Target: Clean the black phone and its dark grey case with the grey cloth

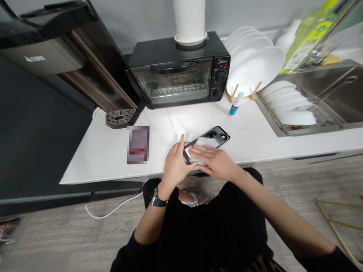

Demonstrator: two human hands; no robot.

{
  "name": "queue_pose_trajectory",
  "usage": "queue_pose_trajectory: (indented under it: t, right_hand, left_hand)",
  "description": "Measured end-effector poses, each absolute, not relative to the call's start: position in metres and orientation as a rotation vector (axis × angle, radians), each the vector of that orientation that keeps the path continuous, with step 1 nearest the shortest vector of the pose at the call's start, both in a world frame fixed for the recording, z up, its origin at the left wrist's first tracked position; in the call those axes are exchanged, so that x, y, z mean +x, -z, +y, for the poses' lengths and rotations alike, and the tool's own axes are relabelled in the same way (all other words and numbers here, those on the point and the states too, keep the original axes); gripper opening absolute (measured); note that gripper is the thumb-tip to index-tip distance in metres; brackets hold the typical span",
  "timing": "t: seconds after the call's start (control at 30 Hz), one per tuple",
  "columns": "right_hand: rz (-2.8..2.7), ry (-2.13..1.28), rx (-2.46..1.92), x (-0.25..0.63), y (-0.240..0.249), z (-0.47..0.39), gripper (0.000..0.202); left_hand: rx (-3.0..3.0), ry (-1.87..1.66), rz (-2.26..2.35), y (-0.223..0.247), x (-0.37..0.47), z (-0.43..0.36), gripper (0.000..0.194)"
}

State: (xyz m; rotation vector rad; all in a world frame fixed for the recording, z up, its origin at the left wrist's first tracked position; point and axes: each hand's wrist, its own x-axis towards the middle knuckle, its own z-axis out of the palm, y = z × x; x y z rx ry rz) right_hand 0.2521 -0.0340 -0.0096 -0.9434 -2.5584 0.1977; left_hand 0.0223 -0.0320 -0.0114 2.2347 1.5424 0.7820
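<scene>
The left grip point(176, 161) clasps the near end of the phone point(223, 140) beneath the right grip point(217, 161), which holds a tissue point(207, 142) against it (wiping seems under way, how much remains unclear).

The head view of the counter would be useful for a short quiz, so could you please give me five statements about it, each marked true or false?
1. The left hand is at one end of a phone, while the right hand presses a white wipe against it. True.
2. The phone lies with its screen facing up. False: its back, with the camera lenses, faces up.
3. A watch is worn on the left wrist. True.
4. A white pot stands on top of the toaster oven. True.
5. The toaster oven's door hangs wide open. False: it is shut.
</scene>
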Motion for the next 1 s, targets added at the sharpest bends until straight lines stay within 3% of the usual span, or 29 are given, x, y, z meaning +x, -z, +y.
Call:
queue_pose_trajectory:
  t: [0.13,0.37,0.5,0.63,0.8,1.0]
  right_hand:
    - [-2.302,-0.118,-1.33,0.304,0.016,-0.024,0.052]
    - [-2.117,-0.331,-1.344,0.316,0.024,-0.026,0.045]
    - [-1.976,-0.458,-1.415,0.316,0.022,-0.024,0.045]
    - [-1.84,-0.569,-1.472,0.318,0.019,-0.022,0.046]
    - [-1.403,-0.393,-1.426,0.294,0.006,-0.017,0.047]
    - [-1.821,-0.191,-1.216,0.235,0.001,-0.021,0.038]
  left_hand:
    - [2.228,-0.739,1.563,0.011,0.02,-0.031,0.112]
    - [2.228,-0.877,1.626,0.011,0.02,-0.03,0.05]
    - [1.909,-1.006,1.586,0.014,0.022,-0.032,0.048]
    - [1.817,-1.055,1.523,0.013,0.024,-0.035,0.025]
    - [1.955,-0.98,1.406,0.009,0.026,-0.039,0.027]
    - [2.164,-0.967,1.383,0.019,0.026,-0.041,0.034]
